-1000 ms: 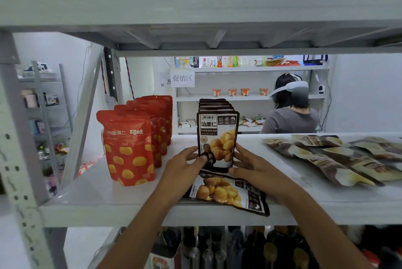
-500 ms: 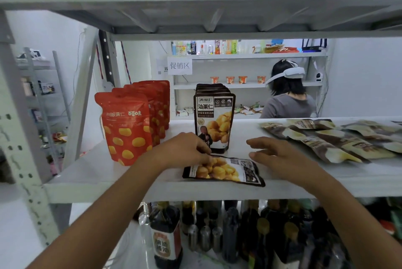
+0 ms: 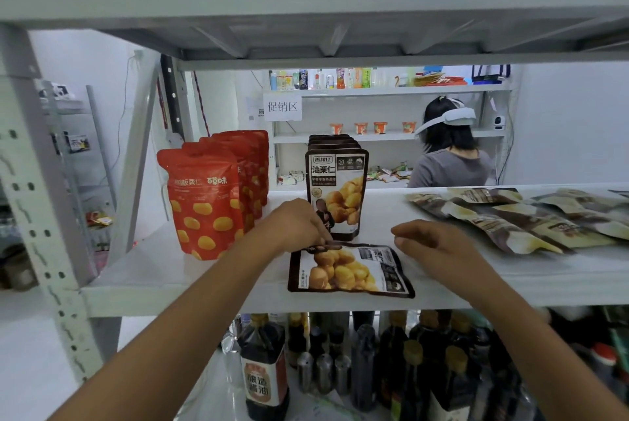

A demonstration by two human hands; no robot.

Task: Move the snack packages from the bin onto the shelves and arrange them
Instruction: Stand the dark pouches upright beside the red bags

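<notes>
A dark brown chestnut pouch [image 3: 350, 271] lies flat near the front edge of the white shelf [image 3: 143, 281]. My left hand [image 3: 296, 223] pinches its top left edge with the fingertips. My right hand [image 3: 432, 243] hovers just right of the pouch's top right corner, fingers curled and holding nothing. Behind the flat pouch a row of the same brown pouches [image 3: 337, 192] stands upright. A row of red chestnut pouches [image 3: 207, 202] stands to the left.
Several flat brown and cream packets [image 3: 510, 216] lie overlapping on the shelf's right side. Dark sauce bottles [image 3: 265, 369] fill the shelf below. A steel upright [image 3: 44, 202] stands at left, another shelf board overhead. A person with a headset [image 3: 446, 148] stands behind the rack.
Both hands left the upright brown pouch and came down to the flat pouch. My left hand now pinches its top edge; my right hand has drawn off to the right.
</notes>
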